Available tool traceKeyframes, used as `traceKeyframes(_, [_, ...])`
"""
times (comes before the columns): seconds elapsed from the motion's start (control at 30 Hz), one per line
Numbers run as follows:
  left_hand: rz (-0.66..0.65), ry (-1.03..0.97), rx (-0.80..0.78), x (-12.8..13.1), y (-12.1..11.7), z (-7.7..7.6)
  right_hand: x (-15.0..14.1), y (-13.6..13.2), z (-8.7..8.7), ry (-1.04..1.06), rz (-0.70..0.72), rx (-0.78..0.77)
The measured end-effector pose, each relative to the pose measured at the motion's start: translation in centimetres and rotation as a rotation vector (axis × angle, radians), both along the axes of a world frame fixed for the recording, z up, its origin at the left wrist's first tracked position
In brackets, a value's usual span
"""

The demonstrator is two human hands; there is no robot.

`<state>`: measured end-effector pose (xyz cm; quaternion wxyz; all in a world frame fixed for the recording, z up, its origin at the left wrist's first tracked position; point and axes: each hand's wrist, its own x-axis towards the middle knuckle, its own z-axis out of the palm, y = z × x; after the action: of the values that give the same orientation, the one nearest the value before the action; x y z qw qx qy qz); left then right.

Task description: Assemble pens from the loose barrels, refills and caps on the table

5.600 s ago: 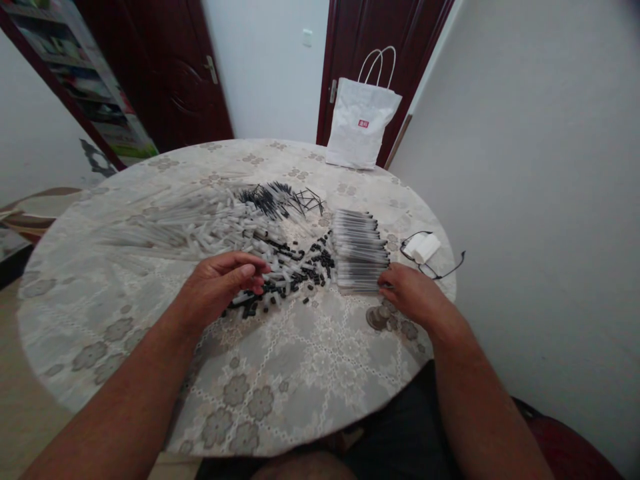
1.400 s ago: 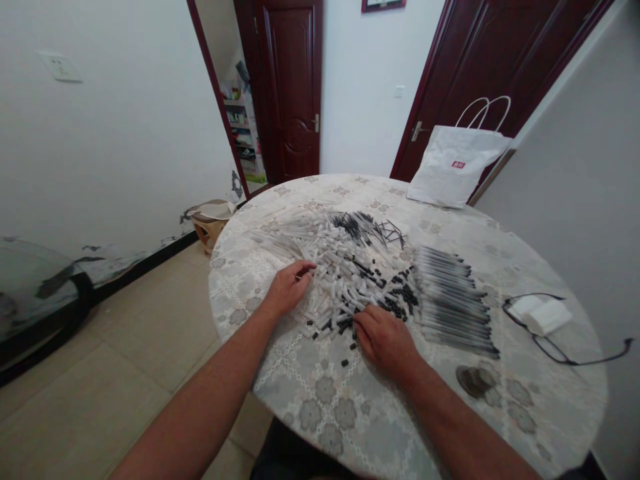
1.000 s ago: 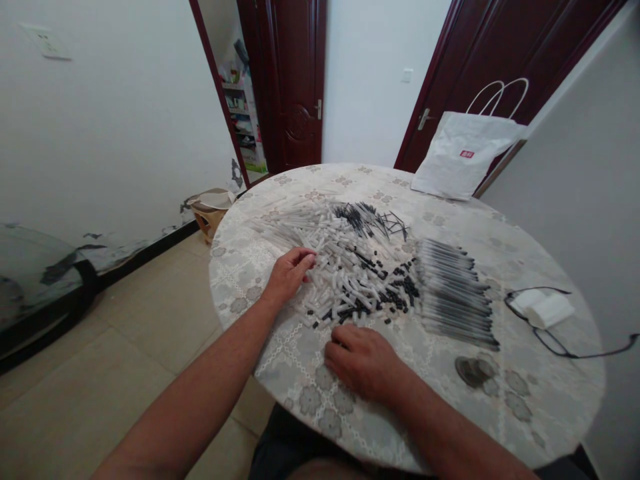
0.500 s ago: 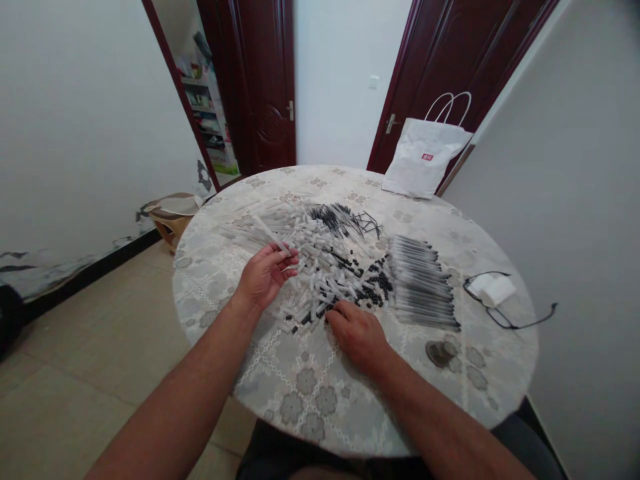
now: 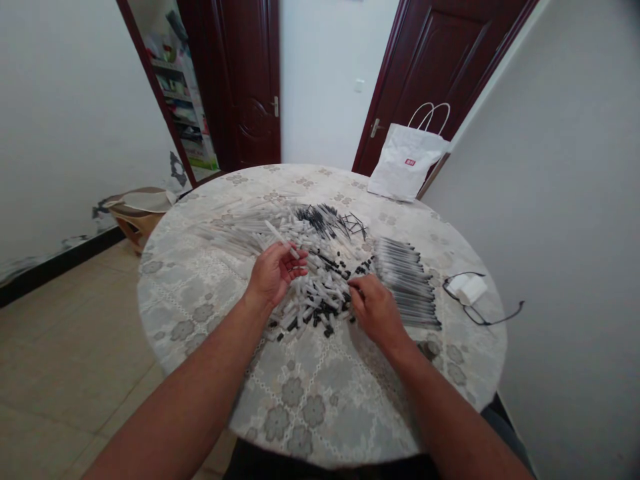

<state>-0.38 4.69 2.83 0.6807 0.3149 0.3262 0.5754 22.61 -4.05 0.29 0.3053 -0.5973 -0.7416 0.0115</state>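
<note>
My left hand (image 5: 274, 273) pinches a slim whitish pen barrel (image 5: 276, 231), which slants up and away to the left above the pile. My right hand (image 5: 377, 312) is at the pile's right side, thumb and fingertips pressed together; whatever is between them is too small to make out. Below and between both hands spreads a heap of white pen caps (image 5: 306, 288) mixed with small black plugs (image 5: 327, 310). Further back lie thin black-tipped refills (image 5: 320, 220). Loose clear barrels (image 5: 225, 237) fan out at the left. Beside my right hand, pens (image 5: 407, 277) lie in a neat row.
A patterned cloth covers the round table (image 5: 293, 400). Black-framed glasses (image 5: 477, 321) and a folded white tissue (image 5: 467, 288) lie at the right. A white paper bag (image 5: 406, 163) stands at the back right edge. A wooden stool (image 5: 135, 217) is beyond the left edge.
My right hand has moved right and away from me, off the pile's front edge. Black plugs now lie further left and nearer. My left hand still holds the barrel. The view has shifted slightly.
</note>
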Motion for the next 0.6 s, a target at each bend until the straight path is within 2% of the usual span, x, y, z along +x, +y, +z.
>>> traceKeyframes(0.13, [0.111,0.093,0.039,-0.4,0.2,-1.3,0.6,2.5,1.0,-0.054,-0.030,-0.078])
traceKeyframes(0.27, [0.220,0.197,0.128,-0.5,0.6,-1.8,-0.2,5.4,1.4,-0.125,-0.115,-0.139])
traceKeyframes(0.5, [0.210,0.246,0.131,-0.1,0.5,-1.8,-3.8,8.4,0.9,-0.353,-0.276,-0.337])
traceKeyframes(0.6, [0.215,0.249,0.126,-0.1,0.2,-1.5,-4.7,9.0,0.6,-0.366,-0.300,-0.337])
